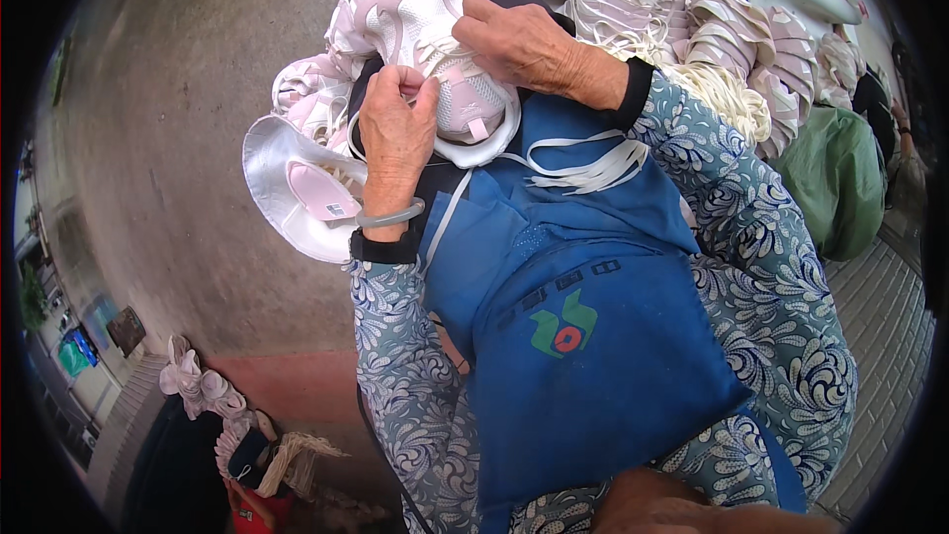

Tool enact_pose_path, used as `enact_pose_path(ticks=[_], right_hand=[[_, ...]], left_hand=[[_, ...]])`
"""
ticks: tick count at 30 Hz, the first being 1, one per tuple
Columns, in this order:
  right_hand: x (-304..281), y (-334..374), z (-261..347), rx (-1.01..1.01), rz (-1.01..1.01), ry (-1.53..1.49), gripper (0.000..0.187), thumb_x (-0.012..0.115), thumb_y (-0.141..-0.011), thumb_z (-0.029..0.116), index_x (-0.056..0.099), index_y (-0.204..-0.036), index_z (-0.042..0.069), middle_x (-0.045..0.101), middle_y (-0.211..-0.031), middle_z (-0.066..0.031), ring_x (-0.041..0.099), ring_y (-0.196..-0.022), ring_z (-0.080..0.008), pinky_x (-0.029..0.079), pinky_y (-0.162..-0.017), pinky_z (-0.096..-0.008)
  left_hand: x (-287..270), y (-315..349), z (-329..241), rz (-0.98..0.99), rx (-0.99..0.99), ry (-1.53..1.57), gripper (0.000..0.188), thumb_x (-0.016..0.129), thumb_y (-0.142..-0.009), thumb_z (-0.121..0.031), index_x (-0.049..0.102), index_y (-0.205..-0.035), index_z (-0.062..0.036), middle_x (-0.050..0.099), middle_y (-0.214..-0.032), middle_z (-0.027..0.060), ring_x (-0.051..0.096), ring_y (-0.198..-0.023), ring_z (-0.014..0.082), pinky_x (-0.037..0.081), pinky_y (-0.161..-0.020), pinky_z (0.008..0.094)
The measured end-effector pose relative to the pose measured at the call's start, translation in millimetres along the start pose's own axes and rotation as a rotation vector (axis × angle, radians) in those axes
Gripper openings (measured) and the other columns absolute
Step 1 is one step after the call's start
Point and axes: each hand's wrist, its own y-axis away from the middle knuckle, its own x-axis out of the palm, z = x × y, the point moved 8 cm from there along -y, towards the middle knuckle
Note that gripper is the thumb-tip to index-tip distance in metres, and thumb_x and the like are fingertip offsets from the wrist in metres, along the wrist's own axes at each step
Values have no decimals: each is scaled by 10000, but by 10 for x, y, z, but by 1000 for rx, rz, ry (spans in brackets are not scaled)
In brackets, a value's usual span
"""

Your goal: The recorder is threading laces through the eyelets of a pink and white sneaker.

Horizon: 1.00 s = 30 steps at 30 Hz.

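Note:
A pale pink and white shoe upper (473,104) rests on my lap, its toe toward me. My left hand (397,129) is closed in a pinch at the left row of eyelets, on the white shoelace (435,47). Across the upper, my right hand (524,47) pinches the same lace near the right eyelets; its fingertips are partly hidden. Spare white laces (593,163) lie over my blue apron (593,376). Left of the upper, more uppers (306,89) and a white upper with a pink insole-like piece (321,188) are bunched together.
Stacked pink and white uppers (727,15) stand at the far right, with a bundle of cream laces (722,94) before them. A green bag (835,178) sits to their right. More uppers (203,386) and hanging laces (297,460) are at lower left, beside a red garment (262,514).

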Motion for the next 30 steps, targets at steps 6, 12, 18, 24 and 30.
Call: enact_pose_path(ticks=[6, 12, 18, 24, 30], right_hand=[[-67, 169, -63, -26, -87, -262, 163, 611, -781, 102, 548, -915, 35, 540, -851, -138, 597, -752, -318, 491, -632, -377], [100, 239, -274, 249, 40, -566, 221, 587, -779, 159, 572, -930, -1, 617, -814, -191, 612, -775, -334, 487, -689, -385], [109, 250, -357, 294, 60, -625, 313, 585, -782, 273, 588, -910, -13, 618, -791, -193, 609, -745, -326, 477, -689, -383], [119, 258, -353, 320, 49, -696, 299, 593, -810, 257, 586, -919, -21, 602, -783, -160, 576, -710, -219, 469, -682, -313], [144, 256, -293, 261, -20, -652, 327, 586, -795, 293, 610, -938, 0, 634, -783, -152, 608, -701, -257, 476, -673, -348]], left_hand=[[-20, -1, -93, -54, 94, -15, 167, 668, -785, -142, 596, -845, -4, 611, -784, 98, 584, -703, 202, 467, -663, 319], [-29, -15, -276, -94, 199, -172, 86, 608, -787, -83, 584, -832, -14, 593, -782, 121, 599, -688, 280, 472, -625, 368], [15, -9, -308, -69, 252, -199, 64, 569, -792, -65, 530, -829, -30, 558, -806, 133, 598, -678, 319, 483, -580, 406], [18, -25, -231, -11, 188, -175, 95, 546, -797, -67, 507, -851, 2, 544, -812, 175, 572, -719, 341, 460, -639, 422], [-60, 22, -189, -27, 153, -139, 128, 583, -801, -87, 520, -871, 0, 538, -823, 151, 574, -725, 316, 460, -648, 402]])
